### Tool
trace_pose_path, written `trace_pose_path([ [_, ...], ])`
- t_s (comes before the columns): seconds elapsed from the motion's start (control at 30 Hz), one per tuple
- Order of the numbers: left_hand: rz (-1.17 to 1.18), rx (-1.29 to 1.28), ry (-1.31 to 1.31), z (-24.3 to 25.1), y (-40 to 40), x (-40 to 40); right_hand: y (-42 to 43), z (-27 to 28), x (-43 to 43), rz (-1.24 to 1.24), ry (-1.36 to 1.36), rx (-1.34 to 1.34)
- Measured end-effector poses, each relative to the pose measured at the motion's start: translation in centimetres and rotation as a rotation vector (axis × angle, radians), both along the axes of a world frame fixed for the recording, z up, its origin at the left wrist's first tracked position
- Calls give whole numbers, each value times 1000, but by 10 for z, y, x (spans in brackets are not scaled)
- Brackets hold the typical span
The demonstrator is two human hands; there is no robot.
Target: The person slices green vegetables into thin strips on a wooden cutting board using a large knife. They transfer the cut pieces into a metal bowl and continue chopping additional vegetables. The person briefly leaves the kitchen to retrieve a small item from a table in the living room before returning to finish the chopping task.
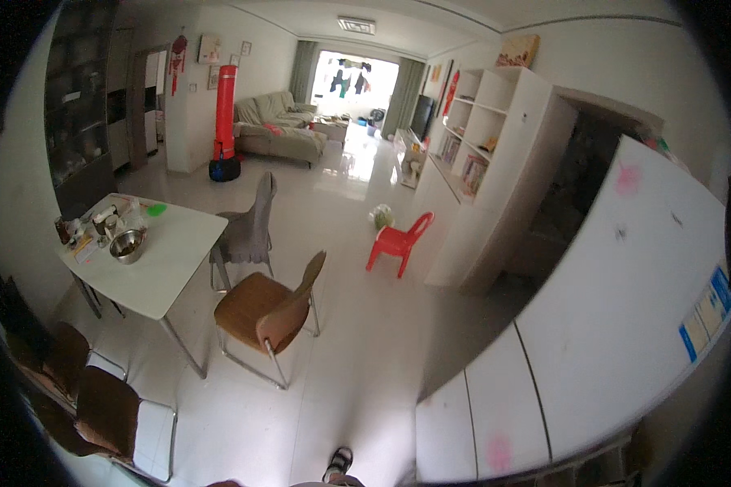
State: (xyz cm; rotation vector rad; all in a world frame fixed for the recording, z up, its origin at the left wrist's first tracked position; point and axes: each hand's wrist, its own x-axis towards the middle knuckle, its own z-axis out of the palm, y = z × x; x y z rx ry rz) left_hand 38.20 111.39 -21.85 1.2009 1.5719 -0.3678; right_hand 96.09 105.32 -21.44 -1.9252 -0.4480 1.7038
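Note:
Neither of my hands can be made out. A small skin-toned sliver at the bottom edge is too cut off to identify. One of my feet, in a dark sandal (340,461), shows on the tiled floor (347,341) at the bottom. Ahead to the left stands a white-topped dining table (170,255) with metal legs. On it are a steel bowl (127,246) with some contents, a green item (156,210), and a cluster of jars and a plastic bag. A brown chair (256,307) stands at the table's near right corner, and a grey-covered chair (250,234) stands beyond it.
A white refrigerator (633,292) rises close on the right. More brown chairs (106,408) stand at lower left. Farther off are a red child's chair (396,242), a bag (381,217) on the floor, a white shelf unit (493,122), a red punching bag (225,115) and a sofa (280,134).

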Motion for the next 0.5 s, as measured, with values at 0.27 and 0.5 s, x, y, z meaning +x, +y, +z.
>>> trace_pose_path([
  [0.27,261,67,-126,-7,92,34,262,-103,146,867,-824,482],
  [0.5,154,831,-125,53,306,105,475,-119,108,756,-512,485],
])
